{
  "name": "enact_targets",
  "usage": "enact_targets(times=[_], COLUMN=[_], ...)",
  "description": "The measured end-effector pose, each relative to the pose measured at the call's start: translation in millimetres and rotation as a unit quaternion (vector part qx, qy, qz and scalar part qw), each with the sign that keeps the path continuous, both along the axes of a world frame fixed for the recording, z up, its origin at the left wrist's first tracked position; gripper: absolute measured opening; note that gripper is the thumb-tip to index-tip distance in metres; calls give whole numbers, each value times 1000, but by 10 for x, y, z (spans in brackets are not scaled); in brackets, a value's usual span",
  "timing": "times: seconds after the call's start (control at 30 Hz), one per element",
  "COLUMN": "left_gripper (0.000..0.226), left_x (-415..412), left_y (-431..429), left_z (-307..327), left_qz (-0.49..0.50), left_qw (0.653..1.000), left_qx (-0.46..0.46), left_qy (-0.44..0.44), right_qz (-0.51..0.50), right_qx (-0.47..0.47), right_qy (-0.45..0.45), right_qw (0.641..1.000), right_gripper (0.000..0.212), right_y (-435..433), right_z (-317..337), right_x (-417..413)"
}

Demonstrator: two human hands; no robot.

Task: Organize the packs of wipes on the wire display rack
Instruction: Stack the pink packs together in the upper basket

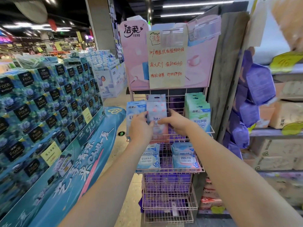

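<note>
A pink wire display rack point(170, 190) stands in front of me with several tiers of wipe packs. In its top basket, my left hand point(141, 126) and my right hand point(177, 122) both grip a pale pink-and-blue pack of wipes point(156, 112), held upright at the middle. A blue pack point(133, 110) stands to its left, and green packs point(199, 113) stand to its right. Purple packs point(176, 102) show behind my right hand. On the tier below lie blue packs point(149, 159) and pink-and-blue packs point(184, 158).
A tall stack of blue tissue boxes point(45, 102) fills the left side on a teal base. Shelves with purple packs point(255, 89) and tissue bundles stand at right behind a grey post point(229, 63). A pink sign board point(167, 59) tops the rack. Floor runs between stack and rack.
</note>
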State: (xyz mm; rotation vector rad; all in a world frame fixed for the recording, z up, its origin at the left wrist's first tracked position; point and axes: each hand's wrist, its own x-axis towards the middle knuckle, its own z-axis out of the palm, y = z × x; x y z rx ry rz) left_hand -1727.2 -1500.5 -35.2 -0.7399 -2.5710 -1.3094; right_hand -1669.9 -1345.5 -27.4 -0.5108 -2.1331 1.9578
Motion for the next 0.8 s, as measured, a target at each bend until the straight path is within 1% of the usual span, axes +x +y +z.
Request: enact_targets(times=[0.1, 0.27, 0.33, 0.43, 0.5, 0.67, 0.7, 0.8], left_gripper=[49, 46, 44, 41, 40, 36, 35, 35], left_x=[-45, -104, -126, -164, -180, -226, -236, -261], left_y=[12, 30, 31, 25, 20, -11, -17, -34], left_z=[-38, -68, -84, -111, -129, -180, -183, -176], left_qz=[-7, -8, -11, -19, -24, -38, -43, -53], left_qw=[1000, 999, 998, 997, 996, 996, 996, 995], left_qx=[29, 51, 58, 74, 79, 84, 84, 85], left_qy=[-7, -2, -6, -19, -17, -3, -3, -18], right_qz=[10, 5, 15, 44, 56, 74, 74, 97], right_qx=[-35, -37, -35, -30, -26, -22, -21, 7], right_qy=[-11, -28, -37, -42, -41, -37, -36, -25], right_qw=[999, 999, 999, 998, 997, 996, 996, 995], right_gripper=[98, 98, 99, 94, 99, 126, 125, 106], right_y=[60, 172, 173, 169, 152, 65, 71, 90], right_z=[-51, -173, -162, -139, -136, -157, -150, -127], right_x=[-79, -196, -202, -210, -230, -237, -230, -214])
